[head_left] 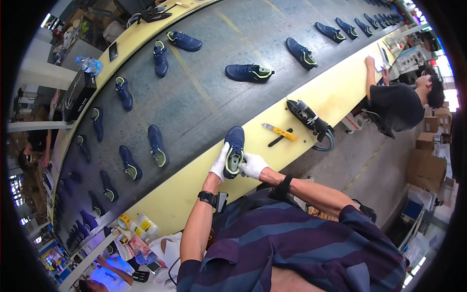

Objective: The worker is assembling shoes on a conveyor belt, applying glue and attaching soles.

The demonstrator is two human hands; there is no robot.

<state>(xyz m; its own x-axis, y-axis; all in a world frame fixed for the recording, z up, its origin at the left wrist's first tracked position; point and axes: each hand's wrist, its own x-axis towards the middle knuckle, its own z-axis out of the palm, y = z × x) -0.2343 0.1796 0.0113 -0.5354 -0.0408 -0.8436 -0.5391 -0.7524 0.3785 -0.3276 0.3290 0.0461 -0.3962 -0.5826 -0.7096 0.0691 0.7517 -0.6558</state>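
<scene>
I am pinching the navy sneaker (pixel 235 141) by its rear half between left hand (pixel 220 163) and right hand (pixel 253 166), equally near, its long axis running toe-away over the far edge of the yellow bench (pixel 187 194).

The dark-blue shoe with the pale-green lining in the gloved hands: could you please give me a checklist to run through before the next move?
1. White-gloved left hand holds the dark-blue shoe with the pale-green lining along its left side: ok.
2. White-gloved right hand is at the shoe's right side, near the heel: ok; how firmly it grips, cannot tell.
3. Shoe's opening faces up, toe pointing away from the person: ok.
4. Shoe's sole is clean and undamaged: cannot tell, it faces away from the camera.
5. Slim yellow stick-shaped tool is out of the hands: ok, it lies to their right on the pale-yellow tabletop.
</scene>
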